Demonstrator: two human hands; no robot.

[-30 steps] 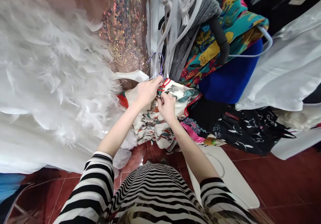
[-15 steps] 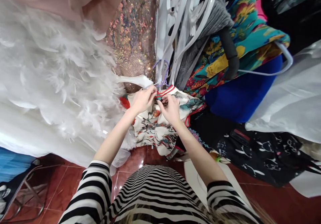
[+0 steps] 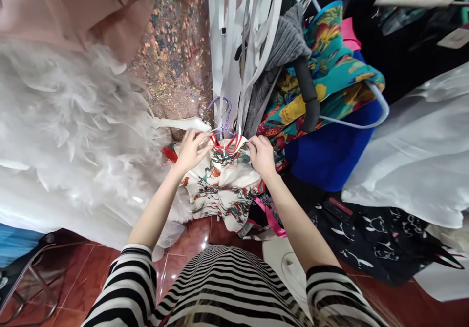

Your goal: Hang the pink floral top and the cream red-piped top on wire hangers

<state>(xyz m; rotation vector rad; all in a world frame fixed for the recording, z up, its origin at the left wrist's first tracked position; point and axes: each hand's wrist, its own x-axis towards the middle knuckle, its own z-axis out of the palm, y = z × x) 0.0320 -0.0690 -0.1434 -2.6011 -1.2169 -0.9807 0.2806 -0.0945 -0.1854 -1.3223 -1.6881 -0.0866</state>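
Observation:
A white printed dress (image 3: 218, 178) with red-striped neckline trim hangs in front of me on a purple hanger (image 3: 227, 117). The neckline forms an open V below the hanger hook. My left hand (image 3: 192, 150) pinches the dress's left shoulder beside the collar, thumb and fingers close together. On the opposite shoulder, my right hand (image 3: 261, 155) grips the cloth between thumb and fingertips. A white hanger end (image 3: 186, 123) sticks out just above my left hand. The parts of the purple hanger inside the dress are hidden.
White feathered fabric (image 3: 91, 122) fills the left side, with a sequined garment (image 3: 176, 58) behind. At right hang a teal floral garment (image 3: 322, 83), a blue one (image 3: 333, 146) and white cloth (image 3: 414, 136). A black printed bag (image 3: 381, 234) is low right; a metal-framed chair (image 3: 44, 278) stands lower left.
My hands have moved apart from the middle of the collar to the two shoulders. The neckline now spreads into a V. The view has shifted slightly to the right.

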